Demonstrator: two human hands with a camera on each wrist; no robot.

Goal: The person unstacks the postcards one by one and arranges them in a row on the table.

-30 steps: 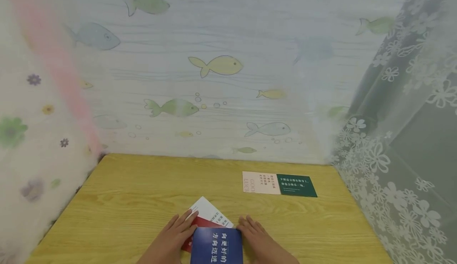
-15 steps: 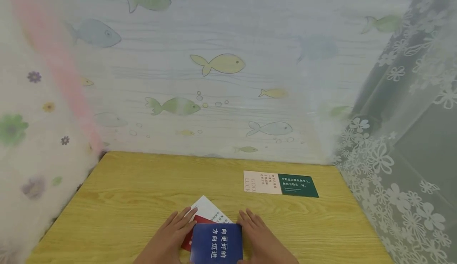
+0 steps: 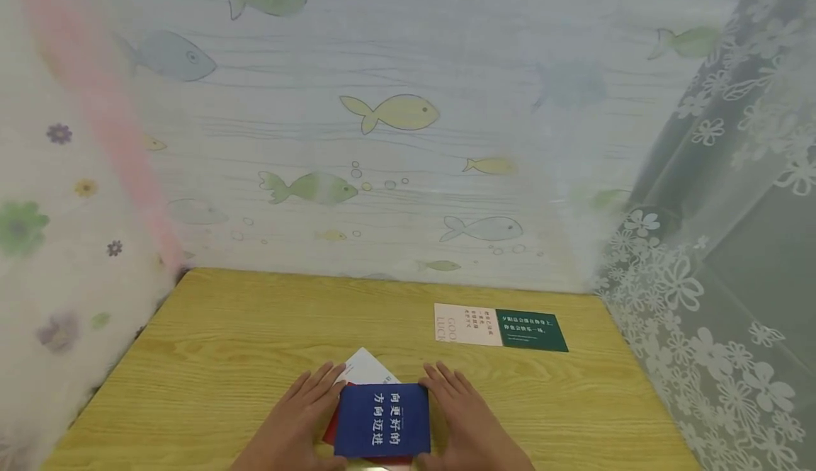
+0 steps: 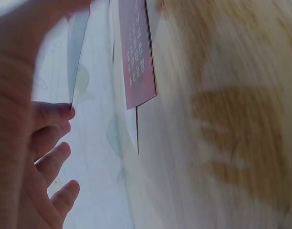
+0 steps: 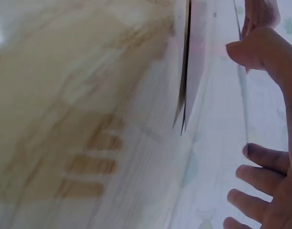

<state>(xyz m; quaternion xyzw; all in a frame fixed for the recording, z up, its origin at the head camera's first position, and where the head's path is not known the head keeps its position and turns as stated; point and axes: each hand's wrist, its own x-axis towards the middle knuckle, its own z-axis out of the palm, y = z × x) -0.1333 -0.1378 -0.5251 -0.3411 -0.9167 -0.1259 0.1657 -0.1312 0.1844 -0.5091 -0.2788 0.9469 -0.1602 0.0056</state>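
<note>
In the head view, the left hand (image 3: 296, 414) and right hand (image 3: 468, 414) pinch a blue card (image 3: 382, 421) between them, above a red card (image 3: 330, 428) and white card (image 3: 362, 368) on the table (image 3: 223, 358); farther back lie a pink card (image 3: 467, 324) and green card (image 3: 532, 330), touching. The left wrist view shows the held card clear of the red one. In the right wrist view, the grip spans its edge, thumb to fingertip.
</note>
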